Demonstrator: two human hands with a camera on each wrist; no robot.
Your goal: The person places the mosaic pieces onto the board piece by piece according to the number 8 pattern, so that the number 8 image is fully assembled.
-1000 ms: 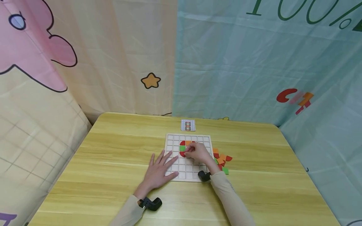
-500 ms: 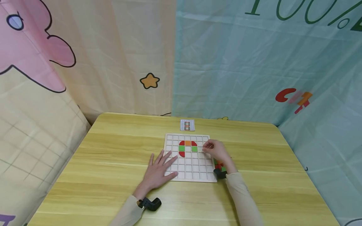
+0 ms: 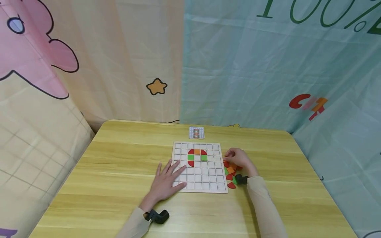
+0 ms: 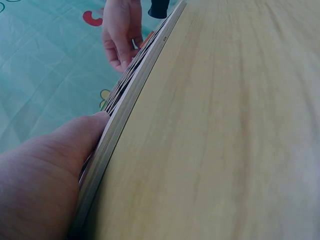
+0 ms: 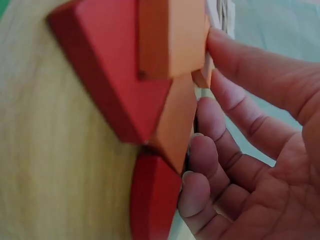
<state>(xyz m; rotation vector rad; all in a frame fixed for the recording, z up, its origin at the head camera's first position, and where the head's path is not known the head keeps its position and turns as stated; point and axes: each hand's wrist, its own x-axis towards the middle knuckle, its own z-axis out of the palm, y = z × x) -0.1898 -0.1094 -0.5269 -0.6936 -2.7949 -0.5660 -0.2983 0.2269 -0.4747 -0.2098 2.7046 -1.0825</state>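
Straight ahead of me, past this wood-grained table (image 3: 125, 155), beige cloth (image 3: 125, 66) hangs left, a pink cartoon figure (image 3: 32, 53) and an orange star (image 3: 156, 86) on it, and right, teal cloth (image 3: 226, 72), green "100" lettering (image 3: 321, 15) up high

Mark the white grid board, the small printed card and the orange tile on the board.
White grid board (image 3: 213, 178): head view, a bare square toward the lower right.
Small printed card (image 3: 196, 133): head view, middle of its face.
Orange tile (image 3: 197, 152): head view, middle of its top.
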